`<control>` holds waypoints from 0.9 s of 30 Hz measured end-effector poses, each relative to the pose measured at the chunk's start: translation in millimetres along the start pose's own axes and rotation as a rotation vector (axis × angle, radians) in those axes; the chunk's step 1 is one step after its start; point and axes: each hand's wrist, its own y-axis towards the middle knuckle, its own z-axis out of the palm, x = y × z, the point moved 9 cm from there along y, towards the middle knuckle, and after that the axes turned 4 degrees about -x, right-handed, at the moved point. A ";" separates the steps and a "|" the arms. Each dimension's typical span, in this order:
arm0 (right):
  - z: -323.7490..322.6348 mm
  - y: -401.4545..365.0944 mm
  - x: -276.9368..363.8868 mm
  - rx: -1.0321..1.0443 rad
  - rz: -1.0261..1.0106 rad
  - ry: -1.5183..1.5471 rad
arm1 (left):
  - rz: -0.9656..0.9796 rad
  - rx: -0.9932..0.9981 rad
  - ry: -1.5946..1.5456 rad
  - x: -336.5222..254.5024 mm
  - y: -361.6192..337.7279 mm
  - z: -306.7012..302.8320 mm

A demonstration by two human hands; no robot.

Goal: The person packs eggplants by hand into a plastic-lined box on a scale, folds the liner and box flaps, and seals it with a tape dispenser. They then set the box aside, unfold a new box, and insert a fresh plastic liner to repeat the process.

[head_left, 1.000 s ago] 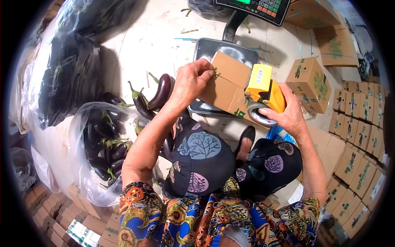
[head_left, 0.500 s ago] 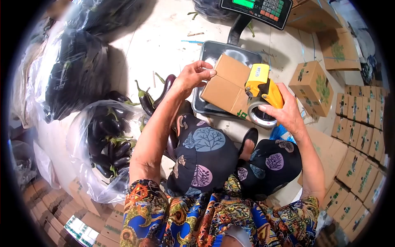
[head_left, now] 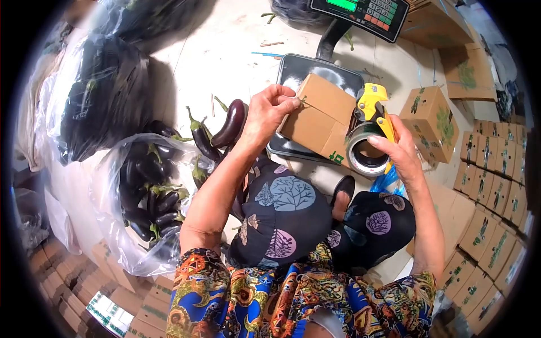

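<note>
A small cardboard box (head_left: 321, 115) with its flaps folded together sits tilted over the black platform of a weighing scale (head_left: 289, 70). My left hand (head_left: 270, 112) is closed at the box's left edge, thumb and fingertips gripping it near the seam. A small dark mark shows by the thumb tip. In my right hand (head_left: 401, 147) is a yellow tape dispenser (head_left: 372, 101), its handle wrapped by my fingers. The tape roll (head_left: 366, 153) hangs over the box's right end, and my thumb lies along the roll's side.
Eggplants (head_left: 230, 124) lie on the floor by my left forearm, with more in an open plastic bag (head_left: 110, 211). Filled dark bags (head_left: 90, 101) stand at the left. A closed box (head_left: 429, 121) and stacked cartons (head_left: 490, 219) are at the right. The scale's display (head_left: 360, 14) rises behind.
The tape dispenser has turned in my right hand and shifted slightly right, showing the roll's face more fully. My left hand stays at the box's left edge.
</note>
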 end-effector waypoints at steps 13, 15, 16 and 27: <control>17.4 7.1 4.7 0.079 -0.012 0.024 | 0.057 0.168 0.665 -8.3 45.2 11.6; 28.8 9.6 2.6 0.196 0.078 0.139 | 0.065 0.176 0.644 -10.2 41.6 13.8; 39.9 10.4 3.7 0.257 0.110 0.266 | 0.046 0.167 0.601 -7.6 40.3 12.7; 85.4 46.9 1.1 0.433 0.170 0.662 | 0.007 0.007 0.441 -0.3 17.8 2.6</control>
